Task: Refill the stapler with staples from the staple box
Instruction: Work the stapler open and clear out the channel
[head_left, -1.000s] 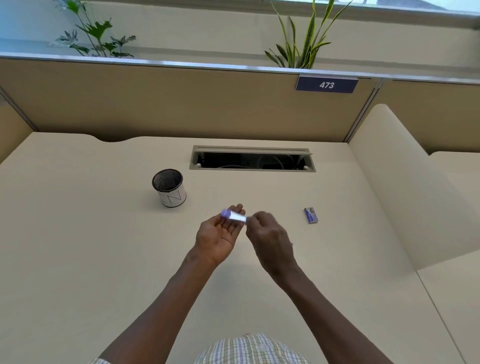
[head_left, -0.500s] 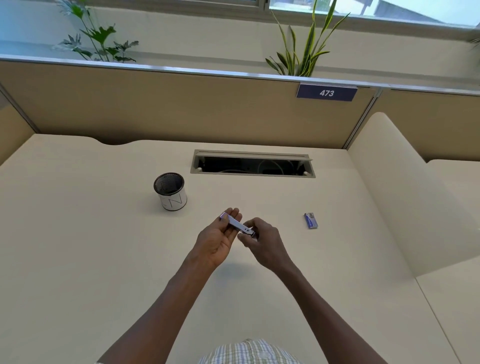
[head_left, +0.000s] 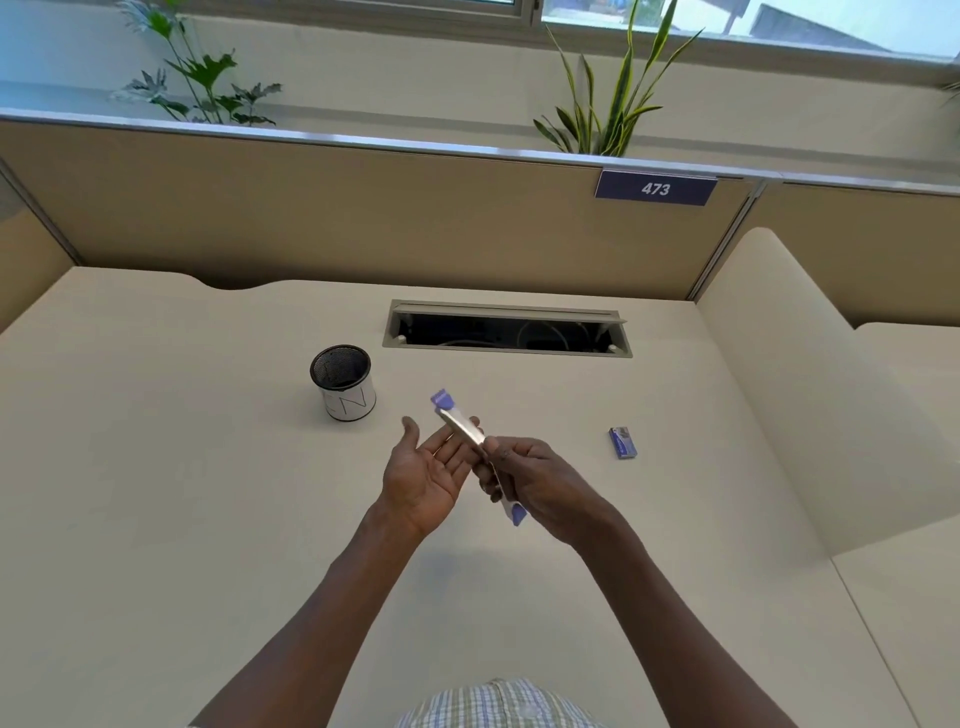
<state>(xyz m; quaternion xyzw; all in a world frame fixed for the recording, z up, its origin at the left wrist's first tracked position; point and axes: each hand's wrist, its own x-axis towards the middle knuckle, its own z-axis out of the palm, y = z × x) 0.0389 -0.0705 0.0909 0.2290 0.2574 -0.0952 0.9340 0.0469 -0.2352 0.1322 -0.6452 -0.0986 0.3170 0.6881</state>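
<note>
Broadly, the pale counter (head_left: 156, 467) carries little: a mesh pen cup (head_left: 344, 383) toward the back and, well apart to the right, the small blue staple box (head_left: 622, 442), which lies flat, looks shut and is untouched. Above the counter's middle the right hand (head_left: 540, 483) grips the stapler (head_left: 470, 439), its fingers (head_left: 496, 457) wrapped around the metal body. The stapler appears swung open, one purple-tipped end pointing up and away, the other down toward the person, though its hinge is hidden. The left hand (head_left: 426, 467) is palm up just beside it, fingers spread and holding nothing, their tips close to or touching the metal; which, I cannot tell. By my reading the task is early: the stapler is being opened, while fetching staples, loading and closing remain.
</note>
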